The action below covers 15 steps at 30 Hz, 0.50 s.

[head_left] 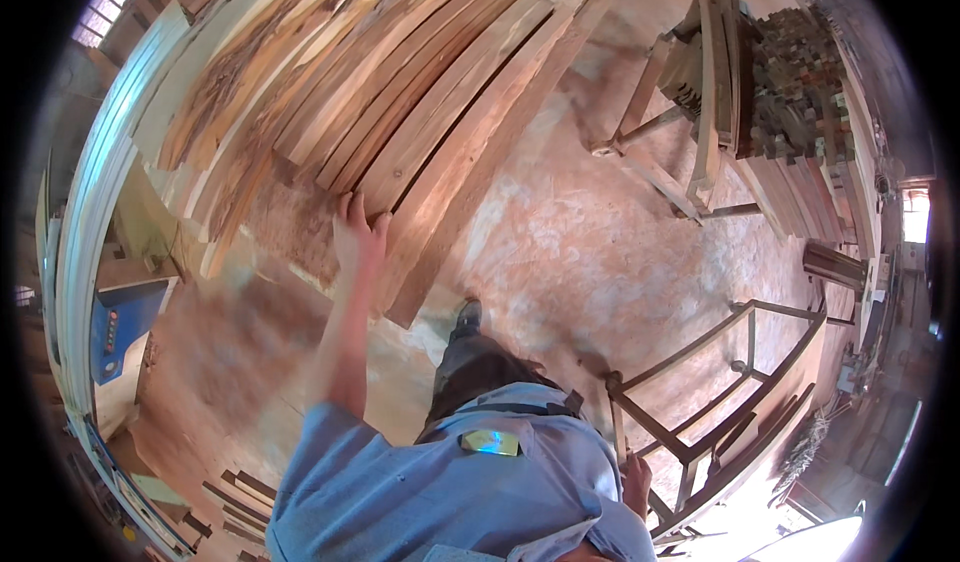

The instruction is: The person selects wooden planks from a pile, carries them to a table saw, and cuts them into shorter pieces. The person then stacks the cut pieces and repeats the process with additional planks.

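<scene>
My left hand (360, 230) reaches forward to the near end of a long wooden plank (440, 112) in the stack. Its fingers and thumb are closed about that end, partly hidden against the wood. Directly to the right lies another long plank (490, 152), with a dark gap between the two. My right hand (637, 484) hangs low by my side, near a wooden frame (690, 452). Most of its fingers are hidden, and whether it holds anything does not show.
More rough boards (270, 62) lie at the far left. A stack of cut wood pieces (800, 72) stands at the far right, beside a wooden trestle (650, 167). A blue machine panel (125, 327) is on the left. Short wood strips (240, 502) lie at the lower left.
</scene>
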Motion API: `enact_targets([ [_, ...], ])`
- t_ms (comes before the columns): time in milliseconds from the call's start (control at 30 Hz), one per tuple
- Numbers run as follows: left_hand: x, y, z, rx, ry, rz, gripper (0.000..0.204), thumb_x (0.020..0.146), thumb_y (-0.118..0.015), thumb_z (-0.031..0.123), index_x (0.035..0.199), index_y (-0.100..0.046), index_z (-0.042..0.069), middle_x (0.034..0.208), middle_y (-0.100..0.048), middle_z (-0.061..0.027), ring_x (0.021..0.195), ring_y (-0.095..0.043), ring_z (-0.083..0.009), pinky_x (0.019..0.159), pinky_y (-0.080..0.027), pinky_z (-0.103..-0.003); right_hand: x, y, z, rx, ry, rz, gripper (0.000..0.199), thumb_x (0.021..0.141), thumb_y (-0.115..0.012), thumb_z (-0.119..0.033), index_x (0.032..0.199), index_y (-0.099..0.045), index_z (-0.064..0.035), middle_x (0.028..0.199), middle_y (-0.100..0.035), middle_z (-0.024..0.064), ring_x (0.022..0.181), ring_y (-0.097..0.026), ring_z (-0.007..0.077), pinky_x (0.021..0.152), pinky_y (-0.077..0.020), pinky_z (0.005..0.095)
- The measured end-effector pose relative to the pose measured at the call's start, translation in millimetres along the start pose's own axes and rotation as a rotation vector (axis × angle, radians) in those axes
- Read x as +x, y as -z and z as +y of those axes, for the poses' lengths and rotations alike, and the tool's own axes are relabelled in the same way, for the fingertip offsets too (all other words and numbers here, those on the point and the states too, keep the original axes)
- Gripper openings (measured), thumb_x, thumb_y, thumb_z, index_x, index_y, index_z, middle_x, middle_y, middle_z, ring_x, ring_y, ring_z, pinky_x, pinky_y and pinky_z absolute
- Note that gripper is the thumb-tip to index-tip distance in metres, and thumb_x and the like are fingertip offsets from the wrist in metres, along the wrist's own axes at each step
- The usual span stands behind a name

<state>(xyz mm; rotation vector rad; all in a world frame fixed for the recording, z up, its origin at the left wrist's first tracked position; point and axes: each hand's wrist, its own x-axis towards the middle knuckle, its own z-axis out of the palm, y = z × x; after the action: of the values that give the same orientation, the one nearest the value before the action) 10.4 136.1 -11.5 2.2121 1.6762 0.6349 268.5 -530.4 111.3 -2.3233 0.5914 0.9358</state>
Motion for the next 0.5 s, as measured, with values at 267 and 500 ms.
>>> enact_targets([
  [267,22,4,-12,0.103,0.049,0.075,0.063,0.09,-0.065,0.036,0.138,-0.047,-0.002,0.143,-0.043,-0.0253,0.127,-0.045,-0.0424,0.106,-0.039,-0.049,-1,-7,-1,-0.016,-0.033,0.032,0.048,0.097,-0.053,-0.028,0.132,-0.052,0.0046,0.108,-0.058,0.013,0.086,-0.064,0.0236,0.062,-0.0566,0.0351],
  [500,35,-14,-24,0.066,0.124,0.058,0.064,0.092,-0.063,0.041,0.139,-0.048,0.0,0.142,-0.043,-0.0241,0.13,-0.043,-0.0411,0.107,-0.038,-0.049,9,-7,-1,-0.011,-0.015,0.008,0.05,0.096,-0.055,-0.028,0.133,-0.052,0.0046,0.111,-0.058,0.015,0.089,-0.064,0.0252,0.064,-0.0571,0.0366],
])
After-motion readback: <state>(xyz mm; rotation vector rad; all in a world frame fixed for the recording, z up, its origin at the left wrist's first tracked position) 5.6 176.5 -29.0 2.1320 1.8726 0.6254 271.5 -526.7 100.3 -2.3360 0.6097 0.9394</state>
